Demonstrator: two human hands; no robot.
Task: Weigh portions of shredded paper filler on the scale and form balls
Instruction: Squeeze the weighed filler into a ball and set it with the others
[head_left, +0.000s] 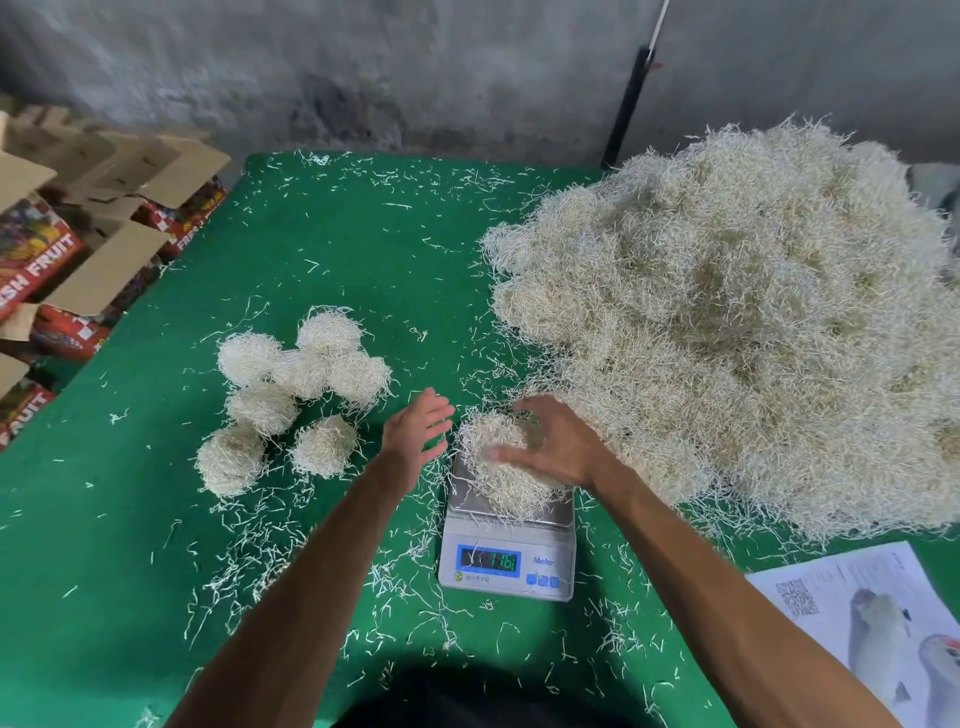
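the weighing step is in hand: a portion of shredded paper (506, 470) sits heaped on the steel plate of the scale (506, 558), near the front middle of the green desk (332, 249), and the display glows with green digits i cannot read for sure. the right hand (553, 447) lies over the top of the portion, its fingers spread and lightly bent on the strands; whether they are pressing or starting to gather it i cannot tell. the left hand (415, 428) hangs just beside the scale's left edge, palm turned toward the portion, fingers straight and holding nothing, not touching the paper.

by my judgement the next move calls for checking the reading with the hand off the plate, since its weight would skew the number, then adding or pulling off a pinch, and cupping the portion between both hands to roll it.

the portion is a loose, pale cream tangle, springy looking, with strands spilling over the plate's edges. the big pile (727, 322) of the same stuff fills the right side of the desk, its edge just beside the scale. seven finished balls (291, 400) cluster to the left, roundish and fuzzy, and stray strands litter the cloth
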